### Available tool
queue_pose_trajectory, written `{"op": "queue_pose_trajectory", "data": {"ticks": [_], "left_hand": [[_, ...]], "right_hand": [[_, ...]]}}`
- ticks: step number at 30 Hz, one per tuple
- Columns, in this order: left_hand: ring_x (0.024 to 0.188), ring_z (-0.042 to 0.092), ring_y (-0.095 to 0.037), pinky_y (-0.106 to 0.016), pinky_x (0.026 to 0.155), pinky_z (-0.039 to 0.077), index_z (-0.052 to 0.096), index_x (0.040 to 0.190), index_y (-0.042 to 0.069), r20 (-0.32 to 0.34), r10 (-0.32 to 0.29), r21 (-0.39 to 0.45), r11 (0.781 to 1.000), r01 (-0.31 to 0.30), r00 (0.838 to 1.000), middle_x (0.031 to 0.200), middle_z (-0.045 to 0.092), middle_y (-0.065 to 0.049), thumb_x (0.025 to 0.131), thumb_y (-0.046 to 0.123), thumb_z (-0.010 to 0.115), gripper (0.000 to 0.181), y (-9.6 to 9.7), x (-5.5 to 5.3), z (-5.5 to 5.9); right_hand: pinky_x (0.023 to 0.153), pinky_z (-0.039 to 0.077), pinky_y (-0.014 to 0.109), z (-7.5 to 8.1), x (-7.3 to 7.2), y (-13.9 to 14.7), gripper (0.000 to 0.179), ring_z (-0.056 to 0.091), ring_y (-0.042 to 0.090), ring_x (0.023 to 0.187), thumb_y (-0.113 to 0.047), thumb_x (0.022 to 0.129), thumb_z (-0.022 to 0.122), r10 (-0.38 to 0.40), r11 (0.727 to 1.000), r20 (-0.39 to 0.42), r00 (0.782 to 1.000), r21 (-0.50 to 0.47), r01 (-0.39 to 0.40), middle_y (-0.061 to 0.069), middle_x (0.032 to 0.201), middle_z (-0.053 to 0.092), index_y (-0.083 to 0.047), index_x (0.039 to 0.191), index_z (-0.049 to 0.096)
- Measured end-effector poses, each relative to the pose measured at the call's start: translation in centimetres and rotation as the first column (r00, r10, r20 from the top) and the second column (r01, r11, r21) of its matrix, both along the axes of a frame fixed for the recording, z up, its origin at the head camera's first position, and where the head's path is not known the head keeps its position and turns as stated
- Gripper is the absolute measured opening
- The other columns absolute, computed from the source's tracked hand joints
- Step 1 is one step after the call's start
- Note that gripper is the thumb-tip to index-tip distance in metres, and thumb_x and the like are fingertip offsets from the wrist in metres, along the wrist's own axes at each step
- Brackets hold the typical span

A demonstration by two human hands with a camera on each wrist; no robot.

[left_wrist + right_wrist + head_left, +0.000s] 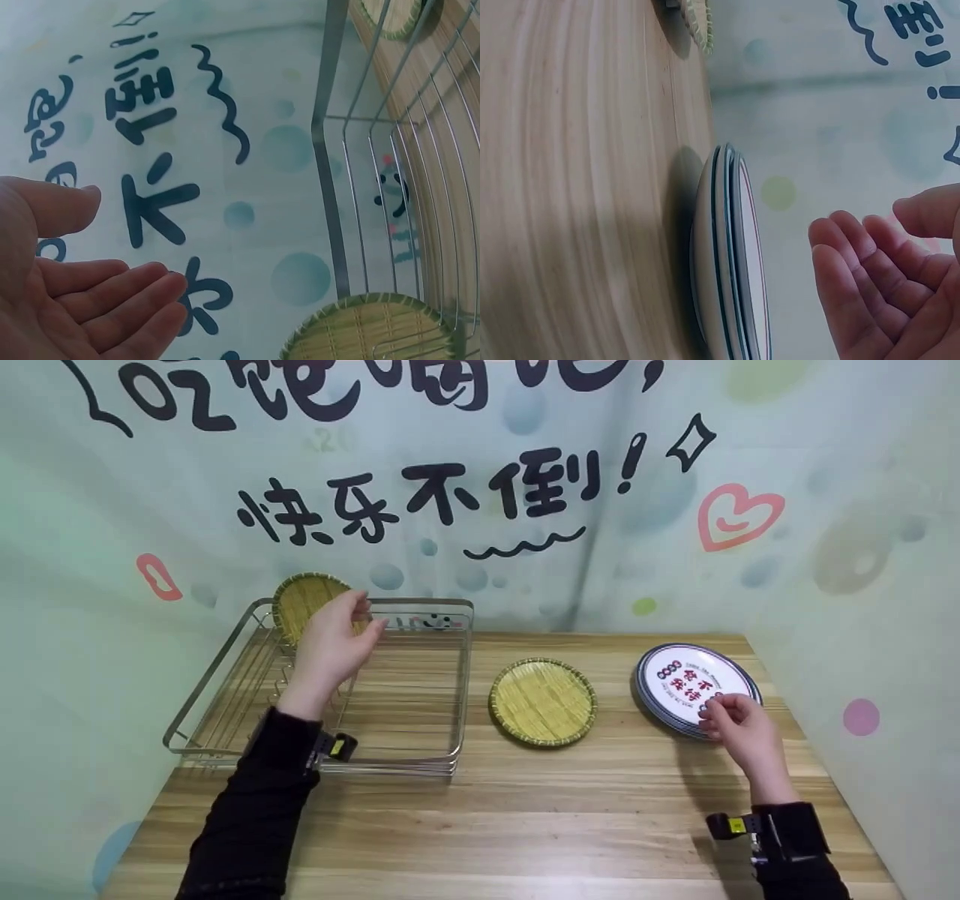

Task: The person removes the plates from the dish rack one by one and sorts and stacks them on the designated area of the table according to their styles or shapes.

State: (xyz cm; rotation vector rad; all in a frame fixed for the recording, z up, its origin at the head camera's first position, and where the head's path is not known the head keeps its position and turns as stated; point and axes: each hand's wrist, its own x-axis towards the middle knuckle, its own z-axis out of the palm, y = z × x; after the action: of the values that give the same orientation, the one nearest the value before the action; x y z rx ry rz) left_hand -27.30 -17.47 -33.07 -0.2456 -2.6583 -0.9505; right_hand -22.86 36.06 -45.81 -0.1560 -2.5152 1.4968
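My left hand (334, 641) is over the left part of a metal wire rack (461, 682), its fingers relaxed and holding nothing. Behind it a round woven bamboo tray (300, 604) stands upright in the rack, partly hidden by the hand; the left wrist view shows the tray (367, 330) apart from the fingers. My right hand (750, 735) hovers by the near right edge of a stack of white plates (686, 679) with dark blue rims and red lettering. In the right wrist view its loosely bent fingers (855, 277) are clear of the plates (731, 255).
A second round woven tray (544, 701) lies flat on the wooden table (525, 825), between the rack and the plates. A printed cloth backdrop (525, 585) with dark lettering rises behind the table, and similar cloth hangs on both sides.
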Motion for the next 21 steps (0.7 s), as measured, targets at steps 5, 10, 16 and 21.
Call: {"op": "queue_pose_trajectory", "data": {"ticks": [5,10,16,21], "left_hand": [[0.117,0.054,-0.038,-0.051,0.104,0.041,0.049,0.137,-0.007,-0.025,0.023,-0.042,0.999,-0.024,0.999,0.126,0.059,-0.024,0.097,0.023,0.063,0.052,-0.4,-1.5,-0.2],[0.118,0.053,-0.039,-0.051,0.104,0.041,0.050,0.137,-0.007,-0.036,0.048,-0.050,0.998,-0.050,0.998,0.127,0.058,-0.025,0.097,0.022,0.063,0.051,-0.7,-2.7,-0.5],[0.119,0.054,-0.039,-0.051,0.104,0.041,0.050,0.137,-0.006,-0.040,0.068,-0.058,0.996,-0.071,0.997,0.129,0.058,-0.025,0.097,0.022,0.062,0.050,-0.8,-3.9,-1.0],[0.118,0.055,-0.040,-0.050,0.104,0.042,0.053,0.134,-0.008,-0.084,0.060,-0.090,0.994,-0.068,0.995,0.128,0.059,-0.025,0.096,0.019,0.063,0.047,-0.8,-4.9,-1.9]], "right_hand": [[0.073,0.058,0.021,-0.3,-0.1,-0.7,0.028,0.067,0.006,0.078,-0.011,0.102,0.053,0.015,1.000,-0.045,0.999,0.004,-0.015,0.028,0.104,0.066,0.013,0.117,0.051],[0.073,0.054,0.015,-0.6,-0.2,-1.3,0.028,0.064,0.001,0.081,-0.011,0.101,0.055,0.005,1.000,-0.066,0.998,0.014,-0.004,0.028,0.108,0.066,0.012,0.117,0.054],[0.072,0.050,0.010,-0.8,-0.1,-2.3,0.025,0.061,-0.004,0.082,-0.011,0.099,0.059,0.011,0.997,-0.134,0.991,0.080,0.000,0.024,0.105,0.069,0.009,0.115,0.060],[0.073,0.047,0.009,-1.1,-0.1,-3.0,0.025,0.058,-0.005,0.083,-0.012,0.098,0.063,0.021,0.993,-0.164,0.986,0.118,-0.002,0.021,0.103,0.069,0.007,0.114,0.063]]}}
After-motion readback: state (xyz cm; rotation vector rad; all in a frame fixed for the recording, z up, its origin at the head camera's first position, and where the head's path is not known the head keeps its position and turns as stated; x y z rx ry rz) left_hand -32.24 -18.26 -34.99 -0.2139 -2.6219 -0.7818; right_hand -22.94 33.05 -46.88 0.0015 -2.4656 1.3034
